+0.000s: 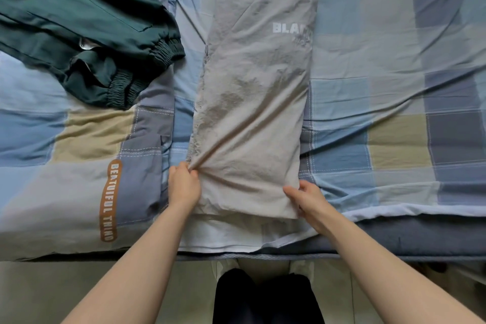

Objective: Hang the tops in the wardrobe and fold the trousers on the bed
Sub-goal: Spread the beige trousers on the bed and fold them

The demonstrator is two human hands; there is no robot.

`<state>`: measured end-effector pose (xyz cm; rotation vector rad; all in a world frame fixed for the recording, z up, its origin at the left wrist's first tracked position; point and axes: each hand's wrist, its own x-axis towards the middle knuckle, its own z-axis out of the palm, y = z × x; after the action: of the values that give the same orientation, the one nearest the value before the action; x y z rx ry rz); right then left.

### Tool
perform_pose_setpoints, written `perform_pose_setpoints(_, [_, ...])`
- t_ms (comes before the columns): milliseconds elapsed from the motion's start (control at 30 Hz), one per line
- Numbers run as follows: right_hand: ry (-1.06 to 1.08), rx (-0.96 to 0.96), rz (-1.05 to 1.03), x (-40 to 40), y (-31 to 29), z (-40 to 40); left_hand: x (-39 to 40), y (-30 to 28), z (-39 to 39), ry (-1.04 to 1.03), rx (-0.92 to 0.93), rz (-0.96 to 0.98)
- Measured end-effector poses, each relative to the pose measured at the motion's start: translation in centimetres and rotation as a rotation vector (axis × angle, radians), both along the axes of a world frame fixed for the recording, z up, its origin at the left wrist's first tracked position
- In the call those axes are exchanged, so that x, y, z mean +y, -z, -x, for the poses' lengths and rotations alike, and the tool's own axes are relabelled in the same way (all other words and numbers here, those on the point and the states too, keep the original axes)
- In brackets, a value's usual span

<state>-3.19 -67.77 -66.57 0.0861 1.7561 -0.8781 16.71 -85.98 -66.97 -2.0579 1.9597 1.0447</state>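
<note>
Lying lengthwise on the bed [394, 66], grey trousers [252, 102]: long axis runs straight away from the bed's near edge. Left hand [184, 184] pinches the near left corner; right hand [306, 198] grips the near right corner. Both equally close. Likely next: near end carried away along that axis. Green trousers [86, 31] lie far left.

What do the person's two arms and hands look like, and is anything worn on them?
Both forearms are bare up to the frame edge: no sleeves show. The left hand and the right hand wear no gloves, and no rings, watch or bracelets are visible.
</note>
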Motion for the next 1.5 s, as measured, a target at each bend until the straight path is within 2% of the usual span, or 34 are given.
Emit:
perform_pose_setpoints(100, [-0.044,0.153,0.125,0.9,-1.1,1.2,1.8,-1.3,-0.9,-0.091,0.073,0.105])
perform_pose_setpoints(200, [-0.048,0.402,0.155,2.8,-1.8,1.3,4.4,-1.2,-2.5,0.080,0.051,0.127])
perform_pose_setpoints(267, [-0.040,0.451,0.096,4.2,-1.4,0.5,5.3,-0.4,-2.8,0.068,0.068,0.082])
perform_pose_setpoints(367, [-0.032,0.314,0.027,5.0,-0.3,-0.7,5.5,-0.3,-1.9,-0.129,0.113,0.018])
perform_pose_setpoints(433, [-0.081,0.197,-0.051,5.1,0.6,-1.0,5.6,-0.1,-1.5,-0.180,0.146,-0.035])
perform_pose_setpoints(533, [-0.208,0.208,-0.124,5.1,0.7,-0.8,5.3,0.5,-1.3,-0.234,0.161,-0.121])
perform_pose_setpoints(633, [-0.141,0.263,-0.043,6.0,-0.3,-0.3,5.9,-0.4,-1.7,-0.300,0.246,-0.209])
perform_pose_setpoints(767, [-0.203,0.364,-0.076,9.4,-2.5,0.4,9.1,-2.5,-2.5,-0.204,0.280,-0.225])
perform_pose_setpoints(900, [-0.360,0.350,-0.173,11.7,-5.9,1.3,12.9,-5.4,-3.2,-0.267,0.266,-0.251])
perform_pose_setpoints(1033, [-0.368,0.305,-0.203,12.1,-10.0,3.2,14.2,-9.2,-3.4,-0.371,0.275,-0.372])
perform_pose_setpoints(1100, [-0.369,0.275,-0.161,11.0,-11.8,4.8,12.9,-11.3,-2.9,-0.346,0.290,-0.351])
perform_pose_setpoints(1167, [-0.332,0.206,-0.109,9.2,-13.2,6.2,10.8,-13.1,-2.1,-0.310,0.327,-0.329])
perform_pose_setpoints(1300, [-0.217,0.022,-0.008,3.2,-15.7,9.3,4.3,-16.2,1.0,-0.275,0.443,-0.405])
perform_pose_setpoints(1433, [0.146,-0.132,0.145,-5.1,-15.3,14.0,-4.4,-15.5,5.6,-0.462,0.713,-0.427])
perform_pose_setpoints(1500, [0.333,-0.158,0.211,-8.1,-13.2,16.2,-7.4,-13.5,7.9,-0.564,0.821,-0.328])
